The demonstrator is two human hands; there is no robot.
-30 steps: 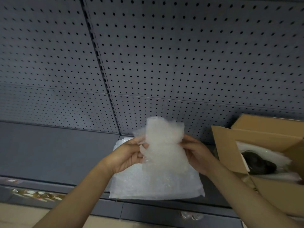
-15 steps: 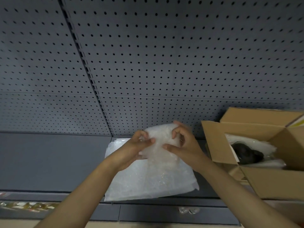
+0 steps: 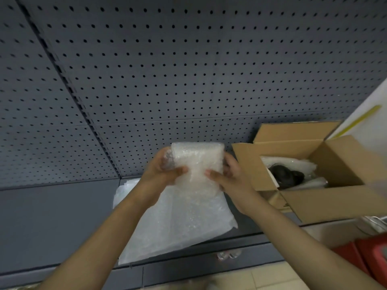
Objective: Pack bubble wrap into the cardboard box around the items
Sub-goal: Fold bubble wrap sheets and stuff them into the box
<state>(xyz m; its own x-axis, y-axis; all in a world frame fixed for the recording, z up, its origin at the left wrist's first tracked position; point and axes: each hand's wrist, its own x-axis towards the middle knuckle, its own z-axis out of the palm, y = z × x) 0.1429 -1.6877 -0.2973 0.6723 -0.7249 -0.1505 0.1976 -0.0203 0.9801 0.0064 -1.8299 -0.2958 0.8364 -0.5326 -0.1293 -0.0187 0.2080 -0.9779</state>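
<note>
A folded wad of clear bubble wrap [image 3: 198,162] is held up above the shelf between both hands. My left hand [image 3: 162,171] grips its left side and my right hand [image 3: 227,174] grips its right side, thumbs pressed on the front. An open cardboard box [image 3: 335,200] stands to the right on the shelf, flaps up. Inside it lies a dark item [image 3: 285,174] on white bubble wrap padding [image 3: 301,165]. The box is about a hand's width right of my right hand.
A stack of flat bubble wrap sheets [image 3: 178,225] lies on the grey shelf [image 3: 52,222] under my hands, overhanging its front edge. A grey pegboard wall [image 3: 188,70] rises behind. Red objects [image 3: 368,254] sit low right, below the box.
The bubble wrap sheet has been folded into a tighter, thicker wad between my hands. The view has shifted so the box appears closer to the hands.
</note>
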